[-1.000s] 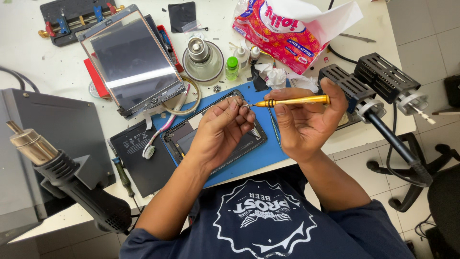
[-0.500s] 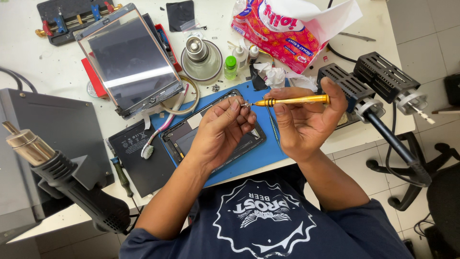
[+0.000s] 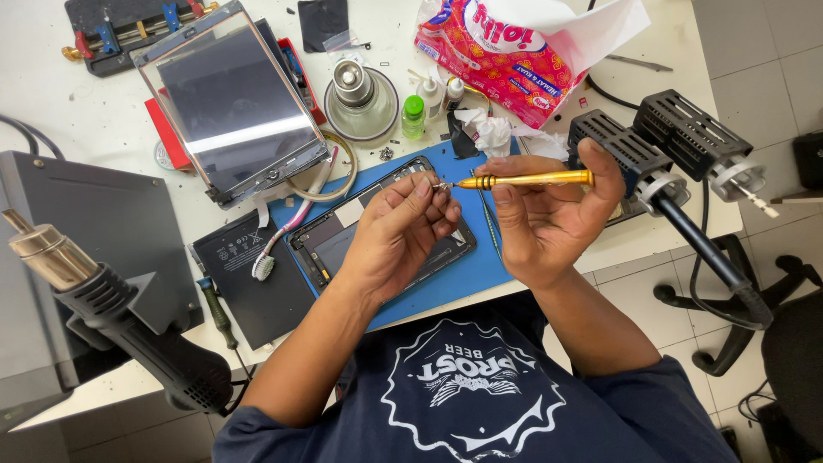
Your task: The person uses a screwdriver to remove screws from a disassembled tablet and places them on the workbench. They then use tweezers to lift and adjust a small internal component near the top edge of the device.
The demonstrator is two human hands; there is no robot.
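My right hand (image 3: 549, 219) holds a yellow precision screwdriver (image 3: 525, 180) level, its tip pointing left. My left hand (image 3: 399, 231) pinches something tiny at that tip, fingertips touching the bit; what it holds is too small to tell. Both hands hover above an opened dark tablet body (image 3: 330, 244) lying on a blue work mat (image 3: 454, 274). The hands hide the tablet's right half.
A detached tablet screen (image 3: 227, 103) lies tilted at upper left. A hot-air gun (image 3: 111, 317) stands at lower left beside a grey box (image 3: 69, 249). A round metal stand (image 3: 360, 94), small bottles (image 3: 413, 116), a red tissue pack (image 3: 506, 60) and black lamp heads (image 3: 660, 141) crowd the bench.
Both hands stay almost still; the screwdriver remains level with the left fingertips at its tip.
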